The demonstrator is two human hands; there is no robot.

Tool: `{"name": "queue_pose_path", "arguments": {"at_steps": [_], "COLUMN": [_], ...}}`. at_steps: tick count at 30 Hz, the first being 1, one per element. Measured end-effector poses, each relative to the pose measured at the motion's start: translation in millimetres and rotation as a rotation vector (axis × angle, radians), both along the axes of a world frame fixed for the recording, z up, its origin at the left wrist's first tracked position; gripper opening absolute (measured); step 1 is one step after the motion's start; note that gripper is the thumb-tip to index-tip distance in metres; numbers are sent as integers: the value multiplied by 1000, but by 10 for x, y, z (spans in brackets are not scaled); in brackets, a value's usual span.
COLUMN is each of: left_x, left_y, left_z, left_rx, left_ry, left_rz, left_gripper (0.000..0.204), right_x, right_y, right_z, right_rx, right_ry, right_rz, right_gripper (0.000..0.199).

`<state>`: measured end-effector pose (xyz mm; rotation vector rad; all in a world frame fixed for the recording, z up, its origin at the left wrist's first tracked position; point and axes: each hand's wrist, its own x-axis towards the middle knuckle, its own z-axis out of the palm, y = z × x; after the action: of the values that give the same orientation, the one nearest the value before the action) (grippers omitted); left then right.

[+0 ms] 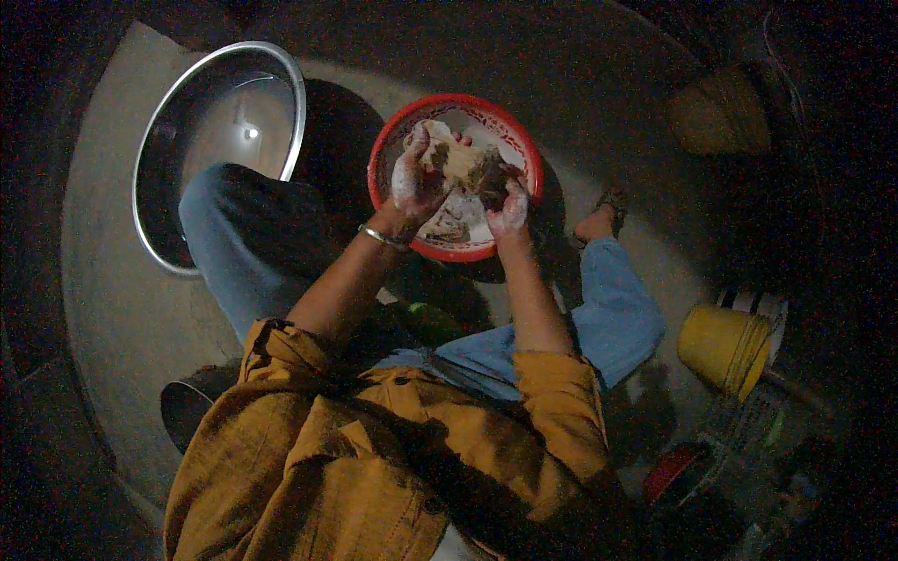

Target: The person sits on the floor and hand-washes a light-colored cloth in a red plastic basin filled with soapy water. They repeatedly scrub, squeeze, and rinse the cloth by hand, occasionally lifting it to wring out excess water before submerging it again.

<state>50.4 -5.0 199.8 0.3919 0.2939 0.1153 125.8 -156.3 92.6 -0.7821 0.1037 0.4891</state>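
Between my two hands is a lump of pale dough (460,163), raised over a white basin with a red rim (377,161). My left hand (417,179), dusted white and with a metal bangle on its wrist, grips the dough's left side, thumb up. On the other side my right hand (508,198), also whitened, has its fingers closed around the dough's right end. White powder, probably flour, coats the bottom of the basin, and a smaller clump (447,225) lies there below the dough. Some fingertips are hidden behind the dough.
A large shiny metal bowl (297,122) stands at the left, partly behind my left knee. Right of my leg is a yellow bucket (718,344), with a red bowl (675,469) nearer. A brownish container (720,114) sits far right in dim light. A dark pot (191,402) is near my left elbow.
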Motion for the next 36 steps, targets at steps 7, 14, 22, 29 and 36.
{"name": "queue_pose_path", "arguments": {"at_steps": [7,14,22,29,36], "left_x": [-63,62,25,-62,-68], "left_y": [-79,-350,-176,-128,-157], "left_z": [-531,-477,-247,260,122], "left_rx": [225,347,1521,1052,801], "left_ry": [201,318,157,308,-48], "left_rz": [27,-89,422,-279,46], "left_gripper": [35,25,36,38,28], "right_x": [-539,-108,-182,-46,-57], "right_y": [517,229,124,25,-86], "right_z": [798,365,969,1071,1359], "right_rx": [-883,-1004,-832,-655,-627], "right_ry": [-757,-990,-785,-897,-464], "right_rz": [61,-233,87,305,227], "right_gripper": [30,31,27,31,32]}}
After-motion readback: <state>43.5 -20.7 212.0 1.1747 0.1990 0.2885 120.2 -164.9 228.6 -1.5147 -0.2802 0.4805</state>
